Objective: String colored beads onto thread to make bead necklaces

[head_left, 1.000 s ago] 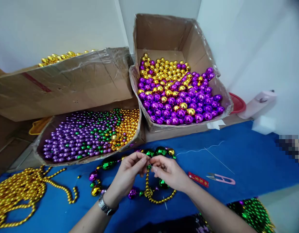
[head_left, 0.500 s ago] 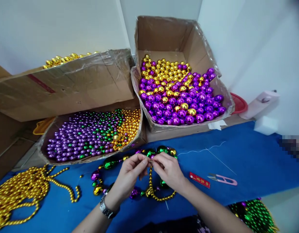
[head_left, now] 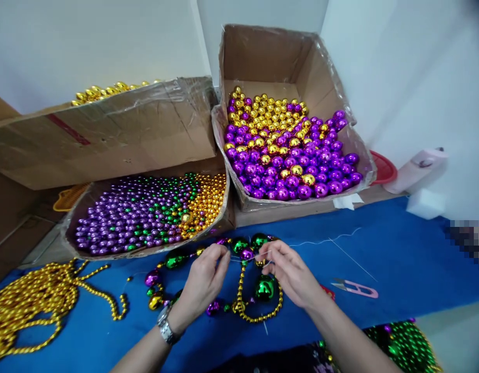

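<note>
My left hand (head_left: 208, 274), with a metal watch on its wrist, pinches one end of a thin clear thread (head_left: 239, 259). The thread runs across to my right hand (head_left: 288, 269), whose thumb and forefinger close on it. Behind and below the hands lies a bead necklace (head_left: 174, 261) of large green, purple and gold beads on the blue cloth. A loop of small gold beads (head_left: 258, 319) hangs toward me from its middle, beside a big green bead (head_left: 265, 287). Part of the necklace is hidden by my hands.
Pink thread snips (head_left: 358, 289) lie right of my right hand, beside a partly hidden red packet (head_left: 328, 292). Gold bead strands (head_left: 37, 295) are heaped at left. Cardboard boxes of beads (head_left: 262, 207) stand behind. Green beads (head_left: 408, 342) sit at lower right.
My hands were together over the necklace; they have moved apart, with the thread stretched between them. The purple bead and the large green one now show between them.
</note>
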Demonstrator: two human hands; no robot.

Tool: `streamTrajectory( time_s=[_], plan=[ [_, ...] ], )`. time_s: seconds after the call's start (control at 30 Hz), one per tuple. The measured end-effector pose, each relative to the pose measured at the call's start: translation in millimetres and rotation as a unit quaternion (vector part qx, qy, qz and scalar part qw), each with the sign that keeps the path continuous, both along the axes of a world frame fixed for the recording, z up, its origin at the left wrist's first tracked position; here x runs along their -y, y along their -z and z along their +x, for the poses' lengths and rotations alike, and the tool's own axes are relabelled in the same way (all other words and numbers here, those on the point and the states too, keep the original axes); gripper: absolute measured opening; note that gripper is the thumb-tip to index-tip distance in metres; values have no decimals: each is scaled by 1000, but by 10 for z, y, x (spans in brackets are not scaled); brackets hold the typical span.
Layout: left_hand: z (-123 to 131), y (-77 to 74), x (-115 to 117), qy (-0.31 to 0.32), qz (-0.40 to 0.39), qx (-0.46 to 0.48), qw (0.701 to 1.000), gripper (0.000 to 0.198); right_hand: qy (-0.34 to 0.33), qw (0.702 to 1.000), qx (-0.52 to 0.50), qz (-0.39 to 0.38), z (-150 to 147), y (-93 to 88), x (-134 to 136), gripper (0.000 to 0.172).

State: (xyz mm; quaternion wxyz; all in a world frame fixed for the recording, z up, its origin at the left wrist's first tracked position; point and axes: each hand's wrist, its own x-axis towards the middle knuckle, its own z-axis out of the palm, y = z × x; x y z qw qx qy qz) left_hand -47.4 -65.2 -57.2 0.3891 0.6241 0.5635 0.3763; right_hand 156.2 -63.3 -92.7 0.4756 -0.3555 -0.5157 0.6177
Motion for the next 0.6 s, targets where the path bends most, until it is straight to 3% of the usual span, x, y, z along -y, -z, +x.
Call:
streamTrajectory(
  time_s=[0.07,0.13,0.2,0.27,0.33,0.47,0.6],
  plan=[
    [3,38,7,-1,-103,145,984,18,21,995,-82,-55,-46,71,9,24],
    [38,82,21,6,-196,328,924,21,34,984,-144,-97,-84,128,8,26],
    [91,122,33,11,-237,459,856,21,42,973,-186,-127,-100,152,2,27],
    [139,140,36,18,-242,505,828,20,46,965,-212,-145,-94,137,-4,28],
    [165,129,31,26,-234,489,840,22,44,961,-224,-153,-77,96,-7,28],
    [132,91,24,26,-188,394,900,27,27,965,-210,-155,-52,40,2,29],
    [54,206,82,22,-199,359,912,28,-5,976,-156,-148,-51,147,39,32]
  ],
)
